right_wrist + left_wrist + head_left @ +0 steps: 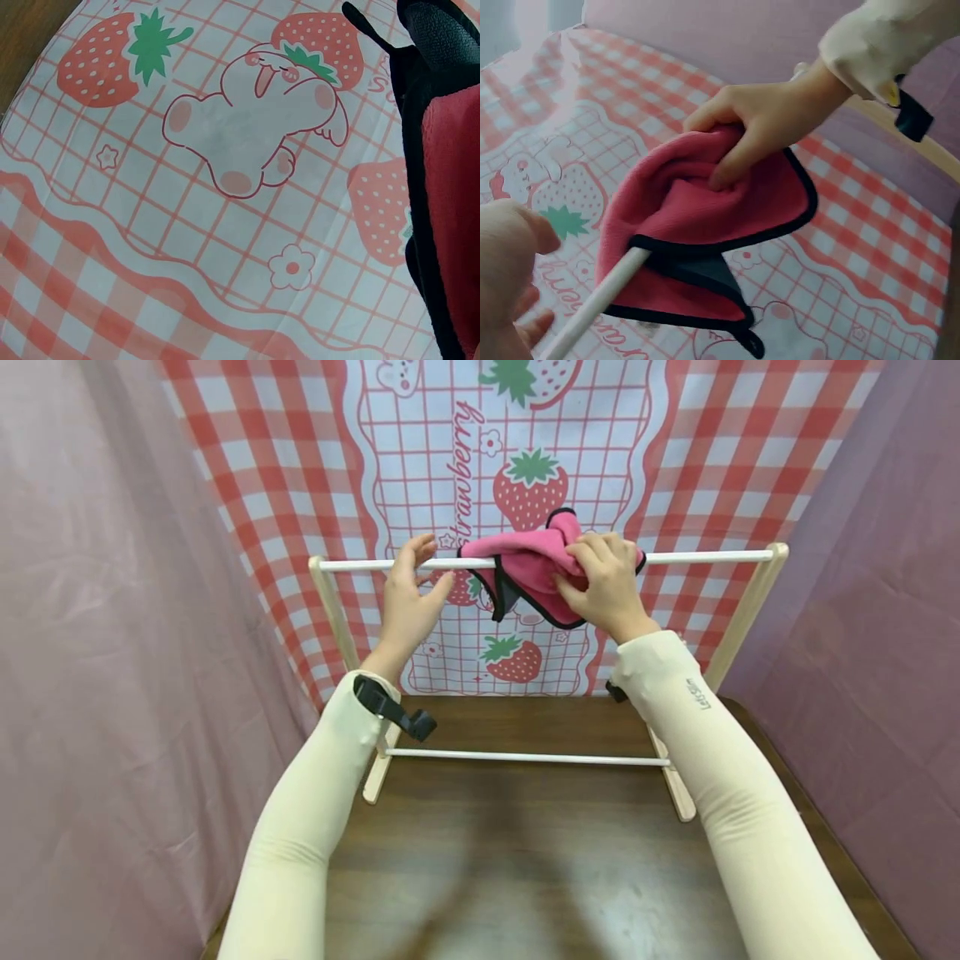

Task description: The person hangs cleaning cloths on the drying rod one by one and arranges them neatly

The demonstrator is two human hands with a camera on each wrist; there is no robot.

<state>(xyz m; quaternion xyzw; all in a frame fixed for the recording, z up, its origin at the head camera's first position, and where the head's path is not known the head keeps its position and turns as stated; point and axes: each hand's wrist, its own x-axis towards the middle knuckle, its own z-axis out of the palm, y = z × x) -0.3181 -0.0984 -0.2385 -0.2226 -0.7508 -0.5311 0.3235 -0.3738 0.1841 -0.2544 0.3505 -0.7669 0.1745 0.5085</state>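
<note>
Cloth (534, 556): draped, bunched, over the white bar (708, 557) between wooden posts (745, 618), with black edges (690, 247) dangling below and more bar to either side. Pinched in the right hand (606, 578); near the left hand (411, 597), loosely spread, apart from it.

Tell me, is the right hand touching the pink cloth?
Touching. The left wrist view shows it plainly: the right hand grips the pink cloth, pressing into its folds.

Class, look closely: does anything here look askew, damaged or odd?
The pink cloth on the upper rod looks askew: it is bunched under the right hand and pokes up at one spot instead of hanging flat. I see no damage.
</note>
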